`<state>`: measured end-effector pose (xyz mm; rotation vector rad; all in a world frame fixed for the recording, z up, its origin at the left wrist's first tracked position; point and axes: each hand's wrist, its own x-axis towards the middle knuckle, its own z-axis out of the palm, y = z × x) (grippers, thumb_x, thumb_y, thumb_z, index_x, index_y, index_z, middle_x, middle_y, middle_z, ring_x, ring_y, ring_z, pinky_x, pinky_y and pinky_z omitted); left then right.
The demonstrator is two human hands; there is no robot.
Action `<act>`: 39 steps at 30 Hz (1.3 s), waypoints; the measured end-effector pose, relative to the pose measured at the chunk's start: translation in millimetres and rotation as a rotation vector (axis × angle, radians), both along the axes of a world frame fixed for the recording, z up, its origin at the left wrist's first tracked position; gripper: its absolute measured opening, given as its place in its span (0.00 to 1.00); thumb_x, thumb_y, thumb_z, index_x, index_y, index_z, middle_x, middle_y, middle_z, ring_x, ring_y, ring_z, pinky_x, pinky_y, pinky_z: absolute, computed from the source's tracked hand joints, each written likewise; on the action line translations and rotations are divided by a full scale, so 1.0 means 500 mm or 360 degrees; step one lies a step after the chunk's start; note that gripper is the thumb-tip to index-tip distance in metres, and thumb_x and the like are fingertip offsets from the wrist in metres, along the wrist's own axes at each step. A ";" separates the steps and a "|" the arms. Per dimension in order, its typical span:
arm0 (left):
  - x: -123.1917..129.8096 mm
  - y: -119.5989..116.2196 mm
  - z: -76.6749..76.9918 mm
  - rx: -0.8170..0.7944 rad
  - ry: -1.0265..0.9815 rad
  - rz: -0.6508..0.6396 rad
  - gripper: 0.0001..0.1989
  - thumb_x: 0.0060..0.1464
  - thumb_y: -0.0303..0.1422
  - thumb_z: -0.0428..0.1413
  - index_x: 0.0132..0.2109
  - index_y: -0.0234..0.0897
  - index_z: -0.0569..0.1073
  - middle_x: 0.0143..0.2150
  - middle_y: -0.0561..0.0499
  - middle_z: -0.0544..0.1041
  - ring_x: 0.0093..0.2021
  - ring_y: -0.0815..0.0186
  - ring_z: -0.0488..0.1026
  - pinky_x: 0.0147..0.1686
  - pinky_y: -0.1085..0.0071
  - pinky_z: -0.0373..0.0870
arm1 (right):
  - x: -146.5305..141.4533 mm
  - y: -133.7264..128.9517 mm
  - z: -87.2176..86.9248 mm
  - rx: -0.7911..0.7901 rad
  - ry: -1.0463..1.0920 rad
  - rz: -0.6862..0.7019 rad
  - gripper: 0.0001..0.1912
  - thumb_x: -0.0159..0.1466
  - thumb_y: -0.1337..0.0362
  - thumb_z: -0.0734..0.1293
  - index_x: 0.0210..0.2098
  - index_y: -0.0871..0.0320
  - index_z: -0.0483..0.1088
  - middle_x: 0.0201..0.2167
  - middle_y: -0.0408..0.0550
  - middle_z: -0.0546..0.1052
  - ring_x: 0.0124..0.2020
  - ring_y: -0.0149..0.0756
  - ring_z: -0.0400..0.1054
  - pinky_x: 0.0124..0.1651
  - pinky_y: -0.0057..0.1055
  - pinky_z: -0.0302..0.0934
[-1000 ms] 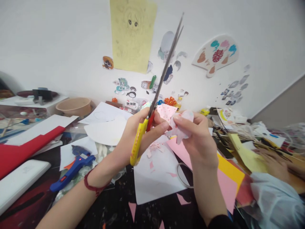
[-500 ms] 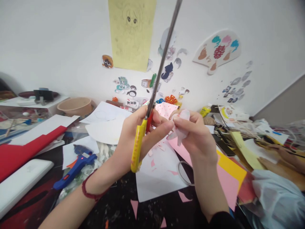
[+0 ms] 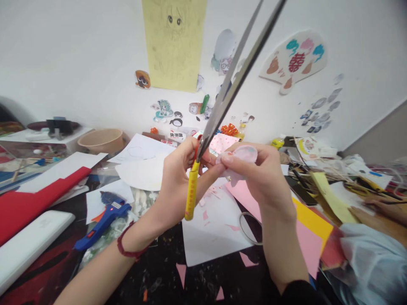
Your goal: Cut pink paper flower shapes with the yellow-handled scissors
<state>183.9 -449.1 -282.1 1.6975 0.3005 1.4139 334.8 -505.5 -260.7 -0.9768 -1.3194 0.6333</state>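
My left hand [image 3: 181,182] has yellow-and-red-handled scissors [image 3: 192,190] hooked in its fingers, their long blades pointing up and to the right, slightly parted. Its fingertips also touch the left edge of a small pale pink paper piece [image 3: 244,157]. That piece is pinched between the thumb and fingers of my right hand [image 3: 267,182]. Beneath both hands lies a white sheet [image 3: 213,237] with pink scraps on it. Pink paper [image 3: 308,245] and a clear ring [image 3: 249,228] are near my right wrist.
On the left are a blue glue gun [image 3: 103,222], a white box-like object [image 3: 34,250], red paper [image 3: 41,199] and a beige bowl [image 3: 101,140]. At the right, another person's hand [image 3: 386,209] rests near yellow paper [image 3: 333,197]. A white wall with drawings stands behind.
The scissors have tilted further to the right, and their blades now show a gap. The pink paper piece has turned in my fingers. The view has shifted slightly.
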 end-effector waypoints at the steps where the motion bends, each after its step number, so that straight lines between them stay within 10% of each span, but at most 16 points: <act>1: 0.000 0.002 -0.001 0.0028 -0.0027 0.0050 0.15 0.51 0.28 0.67 0.32 0.38 0.65 0.31 0.55 0.69 0.30 0.70 0.67 0.30 0.71 0.66 | 0.005 -0.001 0.002 0.0009 -0.0044 0.0014 0.08 0.57 0.63 0.77 0.24 0.57 0.77 0.21 0.41 0.74 0.23 0.27 0.66 0.24 0.25 0.59; 11: -0.004 0.013 0.005 -0.0021 -0.0116 0.0199 0.16 0.51 0.28 0.67 0.32 0.39 0.63 0.31 0.55 0.71 0.31 0.69 0.70 0.32 0.68 0.68 | 0.023 -0.020 0.000 0.0170 -0.0421 -0.0405 0.11 0.59 0.59 0.76 0.22 0.55 0.77 0.20 0.42 0.75 0.24 0.30 0.66 0.28 0.30 0.59; 30: -0.011 0.039 0.017 -0.0388 0.0107 0.0082 0.15 0.49 0.32 0.67 0.32 0.38 0.65 0.29 0.54 0.74 0.31 0.67 0.76 0.30 0.72 0.68 | 0.059 -0.007 0.015 0.0286 -0.0228 -0.0414 0.17 0.53 0.55 0.80 0.18 0.56 0.75 0.15 0.42 0.71 0.19 0.29 0.63 0.23 0.30 0.55; 35: -0.019 0.098 0.001 -0.0260 0.0813 0.0506 0.16 0.55 0.45 0.59 0.28 0.39 0.67 0.23 0.52 0.73 0.22 0.67 0.68 0.23 0.69 0.60 | 0.077 -0.020 0.018 0.0292 -0.0231 -0.0425 0.16 0.53 0.55 0.79 0.18 0.56 0.74 0.16 0.41 0.70 0.19 0.30 0.64 0.22 0.31 0.58; 39: -0.008 0.124 -0.029 -0.0108 0.1029 0.0595 0.22 0.41 0.44 0.69 0.21 0.39 0.63 0.18 0.54 0.64 0.22 0.64 0.64 0.25 0.69 0.52 | 0.085 -0.025 0.019 0.0301 -0.0258 -0.0413 0.15 0.55 0.57 0.79 0.19 0.55 0.75 0.16 0.42 0.70 0.19 0.30 0.64 0.22 0.31 0.55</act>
